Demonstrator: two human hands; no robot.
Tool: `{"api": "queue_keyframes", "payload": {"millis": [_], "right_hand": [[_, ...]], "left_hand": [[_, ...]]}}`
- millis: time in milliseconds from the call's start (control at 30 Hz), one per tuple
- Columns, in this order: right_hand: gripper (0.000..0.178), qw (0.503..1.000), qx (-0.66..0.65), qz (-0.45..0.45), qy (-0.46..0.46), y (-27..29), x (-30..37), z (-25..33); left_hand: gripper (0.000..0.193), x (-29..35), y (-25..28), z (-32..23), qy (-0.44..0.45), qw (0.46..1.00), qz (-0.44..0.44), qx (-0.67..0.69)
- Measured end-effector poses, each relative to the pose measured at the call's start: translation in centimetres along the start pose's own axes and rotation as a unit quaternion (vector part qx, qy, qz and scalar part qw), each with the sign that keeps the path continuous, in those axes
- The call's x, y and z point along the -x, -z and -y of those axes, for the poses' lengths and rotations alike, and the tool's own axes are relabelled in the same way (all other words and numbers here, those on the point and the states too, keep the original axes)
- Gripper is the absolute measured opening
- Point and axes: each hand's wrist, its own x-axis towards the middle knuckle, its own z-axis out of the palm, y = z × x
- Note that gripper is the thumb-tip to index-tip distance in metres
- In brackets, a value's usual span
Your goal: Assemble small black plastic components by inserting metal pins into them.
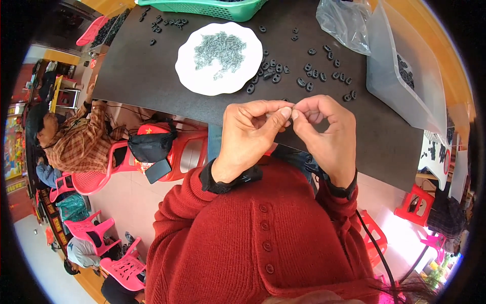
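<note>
Near edge of the dark tabletop (152, 76): we find left hand (248, 137) and right hand (324, 131) pinched together on a tiny piece, too small to identify. Mid-tabletop: scattered black oval parts (309, 71); white plate (190, 76) of small grey screws (220, 49). Far edge: green basket (202, 7).

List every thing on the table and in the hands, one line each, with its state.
left hand: fingers pinched with the right's, whatever they hold hidden
right hand: fingers pinched, tips meeting the left's
white plate: flat, heaped with small grey metal pieces
black oval parts: scattered loose on the dark table
green basket: at far edge
clear bin: open, few black parts inside
plastic bag: crumpled
</note>
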Motion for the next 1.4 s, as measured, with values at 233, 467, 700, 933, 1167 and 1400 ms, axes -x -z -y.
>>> {"api": "queue_keyframes", "payload": {"millis": [233, 467, 700, 933, 1167, 1400], "right_hand": [[0.009, 0.998, 0.047, -0.01, 0.039, -1.2, 0.2, 0.2], [0.009, 0.996, 0.052, -0.011, 0.077, -1.7, 0.0, 0.7], [0.014, 0.989, 0.085, -0.02, 0.121, -2.8, -1.0, 1.1], [0.016, 0.945, 0.226, -0.032, 0.236, -5.1, -1.9, 3.4], [0.012, 0.946, 0.231, 0.008, 0.228, -6.7, -2.8, 4.4], [0.025, 0.98, 0.12, 0.029, 0.156, -11.6, -8.1, 1.9]], "left_hand": [[0.019, -0.2, 0.9, -0.3, 0.024, 0.997, -0.003, 0.07], [0.023, -0.3, 2.6, 0.1, 0.083, 0.984, 0.029, 0.154], [0.022, -0.1, 3.5, -0.3, 0.053, 0.994, 0.027, 0.094], [0.023, -0.6, 6.0, -0.3, 0.113, 0.966, 0.027, 0.23], [0.022, -0.1, 7.5, 0.1, 0.128, 0.94, -0.009, 0.317], [0.022, 1.0, 9.4, 1.7, 0.117, 0.947, -0.055, 0.294]]}}
